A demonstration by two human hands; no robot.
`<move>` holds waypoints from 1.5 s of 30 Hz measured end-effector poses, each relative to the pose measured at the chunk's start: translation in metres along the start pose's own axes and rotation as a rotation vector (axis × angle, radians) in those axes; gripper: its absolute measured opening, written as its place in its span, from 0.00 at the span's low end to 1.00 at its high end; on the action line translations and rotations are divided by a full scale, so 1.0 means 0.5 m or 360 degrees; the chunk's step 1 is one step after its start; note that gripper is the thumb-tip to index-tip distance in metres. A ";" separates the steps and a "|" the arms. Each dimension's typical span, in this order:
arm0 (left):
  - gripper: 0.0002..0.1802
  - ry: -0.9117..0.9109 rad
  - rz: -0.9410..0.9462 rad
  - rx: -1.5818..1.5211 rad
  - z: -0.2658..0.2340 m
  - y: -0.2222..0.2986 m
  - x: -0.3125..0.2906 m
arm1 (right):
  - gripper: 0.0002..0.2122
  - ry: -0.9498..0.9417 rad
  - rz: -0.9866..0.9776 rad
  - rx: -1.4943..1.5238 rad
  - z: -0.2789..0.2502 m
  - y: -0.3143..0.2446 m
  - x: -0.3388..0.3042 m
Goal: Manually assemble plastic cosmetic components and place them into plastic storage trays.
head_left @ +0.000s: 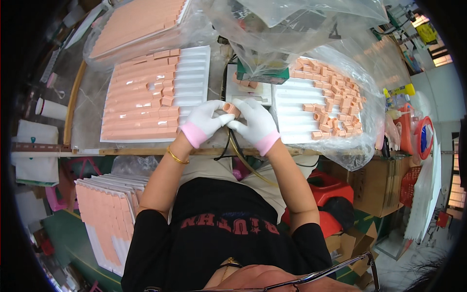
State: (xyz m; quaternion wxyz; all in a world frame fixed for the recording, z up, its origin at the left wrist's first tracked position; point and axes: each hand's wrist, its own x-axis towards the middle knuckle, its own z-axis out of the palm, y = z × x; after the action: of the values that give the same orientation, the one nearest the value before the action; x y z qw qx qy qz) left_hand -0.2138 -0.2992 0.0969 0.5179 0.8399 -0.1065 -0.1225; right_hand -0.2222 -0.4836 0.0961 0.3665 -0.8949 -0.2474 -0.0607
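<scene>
Between my two white-gloved hands is a small peach-coloured hollow block, its open end showing. My left hand pinches it from the left, thumb and fingers closed. From the other side my right hand curls its fingers against the same block. To the left lies a white ribbed tray mostly covered with rows of peach blocks. On the right, another white ribbed tray carries many loose, jumbled blocks. Just beyond my hands stands a machine with a green part, a few blocks beneath it.
Clear plastic sheeting drapes over the machine and around the right tray. Another filled tray sits at the far left. Stacked trays stand below the table's wooden edge. Cables hang by my lap; cardboard boxes are at right.
</scene>
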 end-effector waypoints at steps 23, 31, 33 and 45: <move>0.21 0.1129 -0.0298 0.1210 -0.133 -0.172 0.000 | 0.19 0.0902 0.0138 -0.0118 -0.032 0.214 0.032; 0.21 0.1038 0.0011 -0.0045 -0.085 -0.142 0.007 | 0.18 0.0069 0.0311 -0.1401 -0.208 0.265 -0.122; 0.20 0.0560 -0.0203 -0.0468 -0.051 -0.059 0.012 | 0.17 0.0128 0.0175 -0.1466 -0.210 0.272 -0.132; 0.20 -0.0042 -0.0389 -0.1443 0.104 -0.005 0.069 | 0.15 0.0237 -0.0062 -0.0028 -0.110 0.049 -0.043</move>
State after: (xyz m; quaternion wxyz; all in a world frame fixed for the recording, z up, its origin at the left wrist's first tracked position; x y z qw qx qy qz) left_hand -0.1973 -0.3525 0.0690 0.8129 0.5338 0.0508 -0.2274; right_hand -0.2251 -0.5446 0.1146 0.3747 -0.8861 -0.2363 -0.1365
